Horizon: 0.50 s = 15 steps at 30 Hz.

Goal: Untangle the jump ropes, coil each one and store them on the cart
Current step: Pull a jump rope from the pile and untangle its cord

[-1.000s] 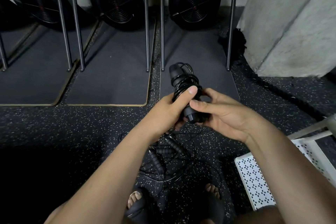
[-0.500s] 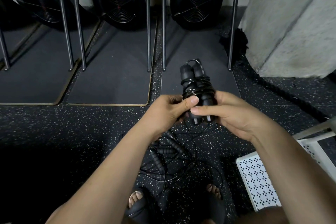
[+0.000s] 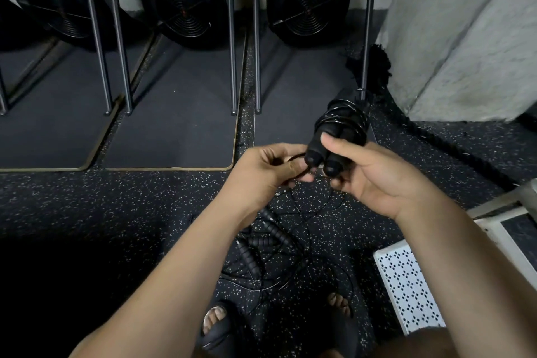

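Jump rope [image 3: 341, 125], its two handles laid side by side and bound with turns of its own black cord, was held up in front of the body, above the floor [image 3: 116, 206]. It was gripped low on the handles by the right hand [image 3: 374, 180], the thumb pressed on the near handle and the other digits curled behind. A short loop of loose cord was pinched by the fingers [image 3: 300, 176] of the left hand [image 3: 264, 171], just beside the handle ends.

The step in hand was judged to be the securing of the tail. For that to be done well, the cord should be drawn taut, the tail tucked under a tight turn, and the handles squeezed together so that no wrap could slip off.

A tangle of other ropes [image 3: 270, 244] was seen on the floor near the feet [image 3: 215, 320], and the white perforated cart [image 3: 406, 285] stood near on the right.
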Each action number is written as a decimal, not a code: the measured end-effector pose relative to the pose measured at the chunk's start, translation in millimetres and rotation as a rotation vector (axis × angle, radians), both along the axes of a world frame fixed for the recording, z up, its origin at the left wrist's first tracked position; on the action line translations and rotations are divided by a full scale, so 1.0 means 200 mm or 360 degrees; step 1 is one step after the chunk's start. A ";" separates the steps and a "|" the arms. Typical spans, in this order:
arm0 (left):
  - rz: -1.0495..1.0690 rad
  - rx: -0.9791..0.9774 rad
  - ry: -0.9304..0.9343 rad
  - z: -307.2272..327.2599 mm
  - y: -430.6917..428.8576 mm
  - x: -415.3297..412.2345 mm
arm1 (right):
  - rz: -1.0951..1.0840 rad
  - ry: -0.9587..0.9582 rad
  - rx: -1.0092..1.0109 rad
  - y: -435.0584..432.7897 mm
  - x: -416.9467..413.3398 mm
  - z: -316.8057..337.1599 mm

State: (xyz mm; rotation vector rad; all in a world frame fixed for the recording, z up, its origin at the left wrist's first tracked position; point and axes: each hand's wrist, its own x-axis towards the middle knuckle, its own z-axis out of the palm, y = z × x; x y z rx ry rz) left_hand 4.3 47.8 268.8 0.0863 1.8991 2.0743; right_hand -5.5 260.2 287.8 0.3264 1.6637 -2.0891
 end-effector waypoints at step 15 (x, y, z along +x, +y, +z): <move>0.0260 -0.0515 0.0149 -0.03 0.02 0.00 | -0.0051 0.0644 0.1172 -0.13 0.04 -0.06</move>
